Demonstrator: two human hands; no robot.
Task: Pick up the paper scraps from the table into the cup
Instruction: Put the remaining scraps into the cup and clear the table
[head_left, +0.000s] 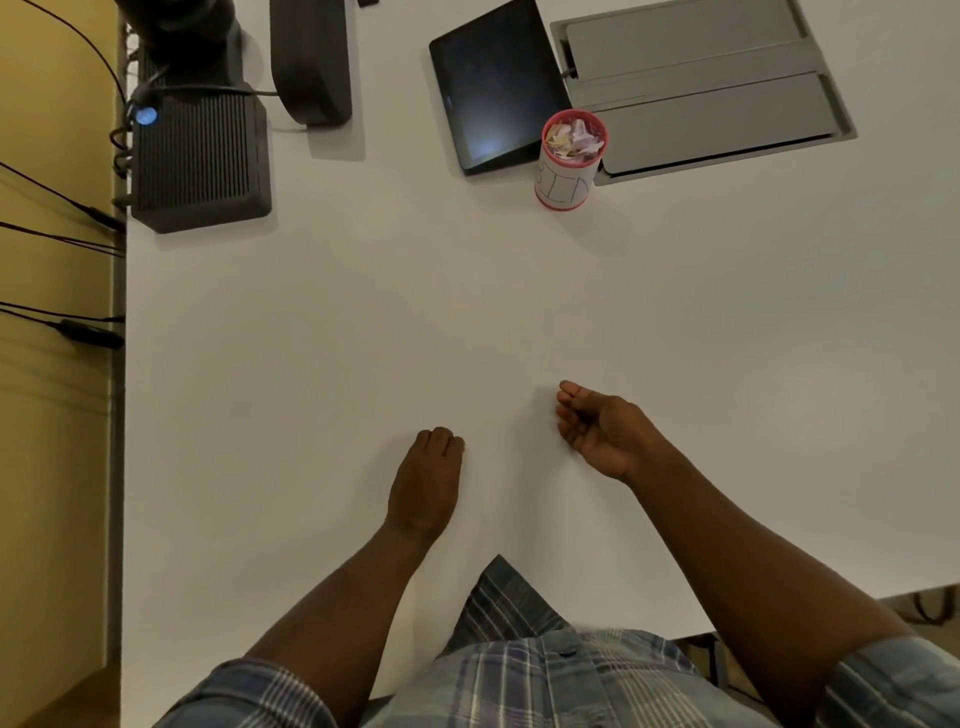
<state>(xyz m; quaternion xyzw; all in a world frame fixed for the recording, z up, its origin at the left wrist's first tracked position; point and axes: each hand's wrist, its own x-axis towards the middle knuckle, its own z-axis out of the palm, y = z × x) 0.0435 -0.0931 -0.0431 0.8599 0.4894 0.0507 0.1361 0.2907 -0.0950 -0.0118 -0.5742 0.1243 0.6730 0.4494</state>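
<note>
One white table fills most of the view. At its far right a grey recessed cable hatch sits in the surface, with a dark tablet lying just left of it. At the far left stand a ribbed black box with a blue light and a dark curved stand. The red-rimmed cup, touching the tablet's near corner, holds crumpled paper scraps. The left hand rests palm-down, fingers curled under, gripping nothing visible. The right hand lies loosely cupped and empty, well apart from the cup.
</note>
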